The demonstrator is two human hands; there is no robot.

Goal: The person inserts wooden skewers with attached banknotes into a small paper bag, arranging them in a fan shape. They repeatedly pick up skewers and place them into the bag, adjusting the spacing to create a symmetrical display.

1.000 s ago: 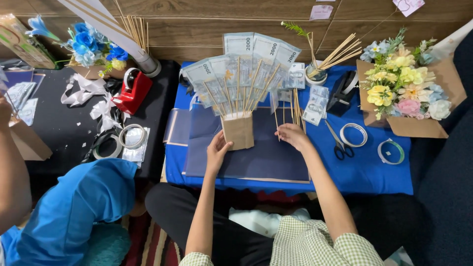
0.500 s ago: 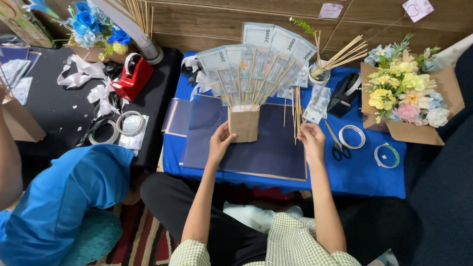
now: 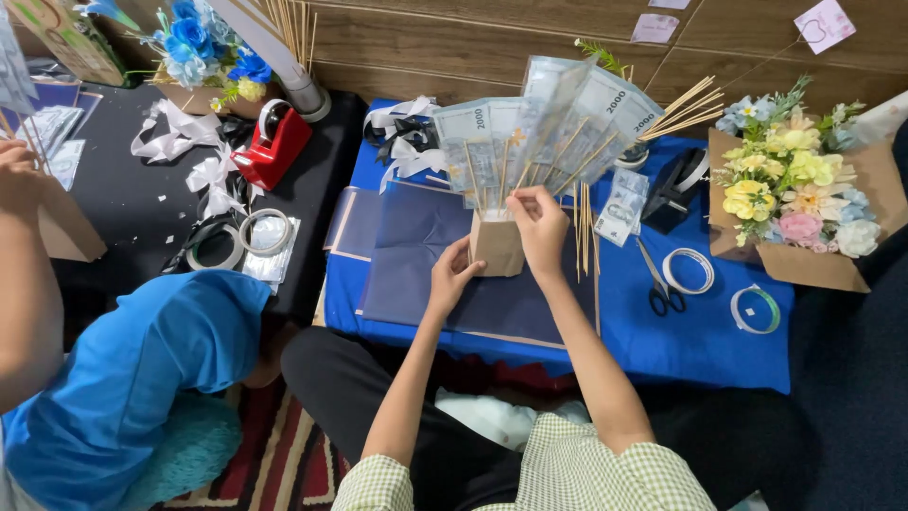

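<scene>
The person sits at a low table with a blue cloth, a dark blue sheet of paper spread in front of them. On that sheet stands a small brown paper box, upright, with thin wooden skewers fanning out of its top, each carrying a banknote. The left hand rests against the box's left side, fingers loosely curled round it, steadying it. The right hand is at the box's top right edge, fingers pinched together among the skewer stems; which stem it grips I cannot tell. Loose skewers lie just right of the box, then black scissors and a roll of clear tape. A bouquet of yellow and pink flowers sits at the far right. Another person in a blue shirt sits to the left, by a red tape dispenser.
</scene>
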